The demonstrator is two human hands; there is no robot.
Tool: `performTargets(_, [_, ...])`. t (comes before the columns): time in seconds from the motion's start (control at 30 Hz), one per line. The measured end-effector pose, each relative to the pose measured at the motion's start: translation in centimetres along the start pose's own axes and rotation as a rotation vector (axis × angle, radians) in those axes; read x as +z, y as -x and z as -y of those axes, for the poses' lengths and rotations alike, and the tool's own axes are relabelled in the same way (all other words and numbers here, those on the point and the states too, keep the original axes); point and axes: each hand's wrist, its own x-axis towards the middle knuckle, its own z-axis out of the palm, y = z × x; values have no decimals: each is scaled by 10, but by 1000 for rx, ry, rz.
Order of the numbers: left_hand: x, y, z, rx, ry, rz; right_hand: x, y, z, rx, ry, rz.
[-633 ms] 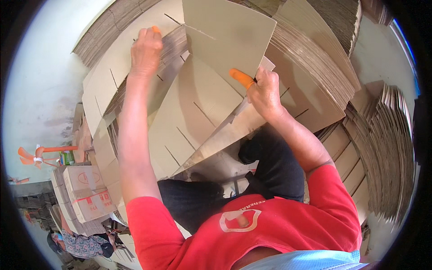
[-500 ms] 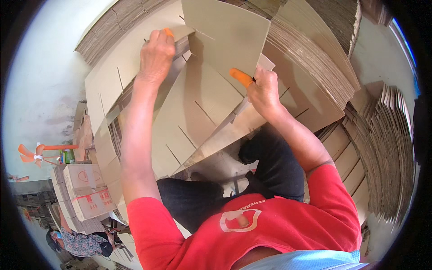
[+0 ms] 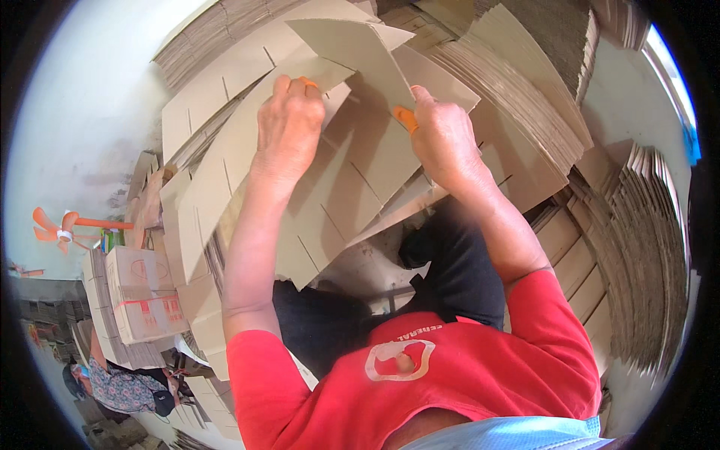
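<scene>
The left hand [image 3: 289, 127] is raised in front of the person, its fingers [image 3: 300, 94] curled shut over the edge of a slotted cardboard sheet [image 3: 225, 161], with a bit of orange showing at the fingertips that is too hidden to identify. The right hand [image 3: 442, 139] is just beside it, a little to the right, its fingers closed around an orange-handled tool [image 3: 405, 118] whose working end is hidden behind a lifted cardboard flap [image 3: 352, 49]. This flap tilts up between and above the two hands, and its lower corner comes down close to the right thumb. The sheets being handled lie fanned out on top of a heap of flat cardboard [image 3: 352, 187] that rests over the person's lap, above dark trousers [image 3: 457, 277] and a red shirt [image 3: 450, 382]. To the right, tall stacks of flat cardboard [image 3: 637, 247] stand on edge, well apart from the hands. At the far left an orange fan [image 3: 60, 229] stands near printed cartons [image 3: 142, 296], and another person in patterned clothing [image 3: 124, 390] is at the lower left edge.
</scene>
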Motion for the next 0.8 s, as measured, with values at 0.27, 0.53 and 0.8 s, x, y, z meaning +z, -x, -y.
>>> performTargets(0.27, [-28,19,2,-48,-54,-89,-24,9,43,-149,-25,44])
performTargets(0.53, [-61,27,-23,163,113,-197,-11,-10,33,-241,173,27])
performTargets(0.8, [-33,45,36,-107,200,-62,29,-73,62,-436,249,295])
